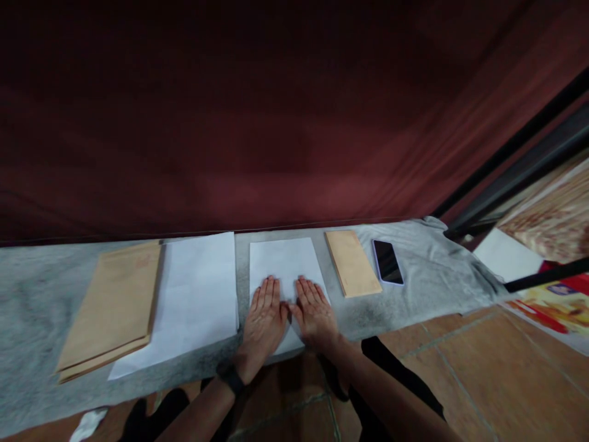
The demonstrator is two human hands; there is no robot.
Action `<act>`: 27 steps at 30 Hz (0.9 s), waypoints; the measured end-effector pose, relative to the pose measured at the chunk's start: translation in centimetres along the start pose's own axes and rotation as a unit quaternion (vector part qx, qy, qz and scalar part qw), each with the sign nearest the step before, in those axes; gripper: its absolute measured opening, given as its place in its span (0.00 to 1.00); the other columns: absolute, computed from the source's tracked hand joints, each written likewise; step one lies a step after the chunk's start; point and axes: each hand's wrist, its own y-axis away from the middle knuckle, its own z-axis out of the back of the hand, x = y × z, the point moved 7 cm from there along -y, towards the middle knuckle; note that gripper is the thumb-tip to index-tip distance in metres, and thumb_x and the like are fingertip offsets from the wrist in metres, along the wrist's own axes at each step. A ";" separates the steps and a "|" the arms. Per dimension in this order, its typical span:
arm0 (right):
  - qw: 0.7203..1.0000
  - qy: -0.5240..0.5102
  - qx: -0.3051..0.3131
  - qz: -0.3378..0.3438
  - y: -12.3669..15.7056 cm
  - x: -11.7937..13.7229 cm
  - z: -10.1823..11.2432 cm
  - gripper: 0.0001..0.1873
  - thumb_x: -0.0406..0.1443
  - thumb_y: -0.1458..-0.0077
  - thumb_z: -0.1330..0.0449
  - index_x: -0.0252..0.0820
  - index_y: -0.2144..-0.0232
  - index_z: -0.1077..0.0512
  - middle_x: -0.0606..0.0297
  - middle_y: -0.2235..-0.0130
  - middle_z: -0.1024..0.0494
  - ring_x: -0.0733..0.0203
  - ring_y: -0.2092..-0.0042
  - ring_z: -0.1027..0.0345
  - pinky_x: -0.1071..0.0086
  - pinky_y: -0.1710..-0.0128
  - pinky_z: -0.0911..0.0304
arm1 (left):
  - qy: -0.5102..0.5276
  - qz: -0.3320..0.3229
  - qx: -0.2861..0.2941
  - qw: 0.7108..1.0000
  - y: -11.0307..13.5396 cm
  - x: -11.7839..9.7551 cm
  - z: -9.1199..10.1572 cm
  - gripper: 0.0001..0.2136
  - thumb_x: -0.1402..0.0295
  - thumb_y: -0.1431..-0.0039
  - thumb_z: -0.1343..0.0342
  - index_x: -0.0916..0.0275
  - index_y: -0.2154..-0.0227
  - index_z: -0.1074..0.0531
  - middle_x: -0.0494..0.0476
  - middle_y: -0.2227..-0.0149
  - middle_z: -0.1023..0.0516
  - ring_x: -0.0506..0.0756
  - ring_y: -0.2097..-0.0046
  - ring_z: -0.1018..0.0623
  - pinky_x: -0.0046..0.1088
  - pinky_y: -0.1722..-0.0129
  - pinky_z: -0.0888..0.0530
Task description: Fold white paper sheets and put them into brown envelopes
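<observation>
A white sheet of paper (285,255) lies in front of me on the grey cloth, its near part under my hands. My left hand (264,316) rests flat on its left half, fingers stretched out and pointing away from me. On the right half, my right hand (315,313) is pressed flat in the same way. The two thumbs meet or nearly meet in the middle. Both palms hide part of the paper, so I cannot tell whether it is folded there. Neither hand grips anything.
Left of the sheet are larger white sheets (197,294), partly covered by large brown envelopes (110,294). To the right lie a stack of smaller brown envelopes (352,264) and a phone (388,262). Grey cloth (427,270) covers the narrow surface, with a dark red curtain (276,153) behind.
</observation>
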 end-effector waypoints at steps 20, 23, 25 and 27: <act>0.993 -0.037 -0.031 -0.107 -6.8 -3.0 0.0 0.30 0.41 0.26 0.62 0.30 0.31 0.40 0.48 0.31 0.38 0.50 0.28 0.49 0.48 0.30 0.47 | 0.016 -0.001 -0.035 0.999 -6.6 2.0 -0.2 0.27 0.66 0.29 0.62 0.72 0.32 0.43 0.72 0.31 0.38 0.63 0.28 0.41 0.49 0.31 0.37; 0.993 -0.051 -0.026 -0.100 -8.8 -2.5 -0.9 0.30 0.40 0.26 0.63 0.29 0.34 0.36 0.49 0.32 0.35 0.53 0.28 0.47 0.52 0.29 0.48 | 0.013 0.001 -0.008 1.000 -9.0 2.5 -1.0 0.26 0.68 0.30 0.62 0.73 0.33 0.39 0.71 0.32 0.35 0.62 0.29 0.39 0.47 0.31 0.36; 0.994 -0.056 -0.027 -0.086 -9.9 -1.9 -1.7 0.29 0.39 0.26 0.62 0.31 0.34 0.35 0.52 0.32 0.34 0.54 0.29 0.46 0.53 0.29 0.48 | 0.002 0.007 0.013 1.000 -10.0 2.7 -1.5 0.26 0.71 0.31 0.61 0.74 0.34 0.38 0.71 0.32 0.35 0.62 0.29 0.39 0.47 0.31 0.37; 0.996 -0.061 -0.024 -0.068 -10.9 -1.3 -2.3 0.27 0.39 0.26 0.60 0.35 0.34 0.35 0.55 0.32 0.34 0.56 0.29 0.46 0.54 0.29 0.48 | -0.011 0.000 0.036 0.999 -10.6 2.7 -1.8 0.26 0.73 0.32 0.60 0.72 0.33 0.38 0.70 0.31 0.36 0.63 0.29 0.39 0.47 0.31 0.38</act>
